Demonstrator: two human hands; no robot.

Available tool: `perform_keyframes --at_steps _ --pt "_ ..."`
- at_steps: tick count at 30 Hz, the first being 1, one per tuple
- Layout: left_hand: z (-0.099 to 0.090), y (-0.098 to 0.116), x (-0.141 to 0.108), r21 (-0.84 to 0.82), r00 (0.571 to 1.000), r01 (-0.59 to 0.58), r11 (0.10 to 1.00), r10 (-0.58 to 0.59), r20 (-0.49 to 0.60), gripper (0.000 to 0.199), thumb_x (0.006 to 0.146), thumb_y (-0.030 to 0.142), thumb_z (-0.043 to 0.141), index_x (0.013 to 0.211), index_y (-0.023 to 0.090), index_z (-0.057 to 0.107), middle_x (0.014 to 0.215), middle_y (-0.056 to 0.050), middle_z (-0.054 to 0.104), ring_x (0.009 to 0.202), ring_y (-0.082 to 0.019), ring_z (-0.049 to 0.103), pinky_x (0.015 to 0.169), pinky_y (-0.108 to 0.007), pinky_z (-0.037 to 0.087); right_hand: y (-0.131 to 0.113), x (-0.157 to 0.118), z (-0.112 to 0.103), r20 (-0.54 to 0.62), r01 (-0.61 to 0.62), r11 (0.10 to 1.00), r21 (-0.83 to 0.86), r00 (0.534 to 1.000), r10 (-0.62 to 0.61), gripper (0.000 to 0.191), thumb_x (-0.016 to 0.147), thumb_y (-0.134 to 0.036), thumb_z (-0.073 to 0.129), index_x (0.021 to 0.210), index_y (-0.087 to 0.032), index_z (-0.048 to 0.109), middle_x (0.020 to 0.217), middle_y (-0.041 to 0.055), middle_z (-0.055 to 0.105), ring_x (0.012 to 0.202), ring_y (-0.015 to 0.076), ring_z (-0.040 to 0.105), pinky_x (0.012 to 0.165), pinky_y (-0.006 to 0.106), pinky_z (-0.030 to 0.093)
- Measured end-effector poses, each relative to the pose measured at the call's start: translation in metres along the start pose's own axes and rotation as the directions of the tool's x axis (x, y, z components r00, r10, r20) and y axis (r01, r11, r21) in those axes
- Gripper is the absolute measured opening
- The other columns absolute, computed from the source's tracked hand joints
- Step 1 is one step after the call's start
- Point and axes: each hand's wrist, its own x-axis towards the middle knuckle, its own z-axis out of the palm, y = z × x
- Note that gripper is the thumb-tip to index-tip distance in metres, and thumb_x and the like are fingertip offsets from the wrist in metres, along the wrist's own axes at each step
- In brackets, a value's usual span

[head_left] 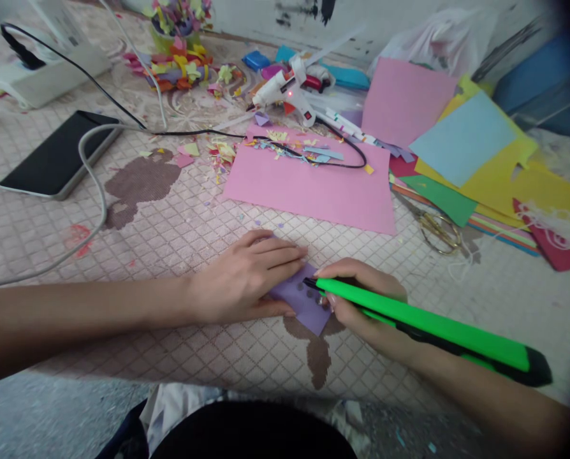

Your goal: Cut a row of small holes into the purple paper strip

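Note:
My left hand [249, 274] lies with its fingers stretched out over a small purple piece of paper [319, 324], pressing it on the tablecloth. Several small dark marks show on the paper's uncovered part; whether they are holes or drawn spots I cannot tell. In a pen-like pinch, my right hand [361, 293] is closed around the front of a bright green utility knife [423, 315] with a black end. Its dark tip meets the purple paper just right of my left fingertips. Part of the paper is hidden beneath my left hand.
Beyond my hands lies a pink sheet [308, 197] with paper scraps. A white glue gun [285, 92], its red light on, stands behind it. Scissors [435, 226] and coloured papers [461, 137] are on the right. A phone [58, 153], cables and a power strip [46, 80] occupy the left.

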Motion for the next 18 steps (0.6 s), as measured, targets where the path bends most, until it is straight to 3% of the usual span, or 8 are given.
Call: perform_keyframes --at_steps 18 --pt "0.0002 -0.0002 0.0014 -0.02 1.0 0.007 1.0 -0.007 0.003 0.052 0.092 0.045 0.06 0.13 0.01 0.053 0.135 -0.014 0.057 0.125 -0.028 0.054 0.108 -0.047 0.035 -0.0013 0.001 0.0006 0.025 0.051 0.998 -0.039 0.998 -0.051 0.018 0.083 -0.013 0.058 0.095 -0.024 0.066 0.083 0.0013 0.072 0.071 0.0149 0.068 0.063 0.027 0.054"
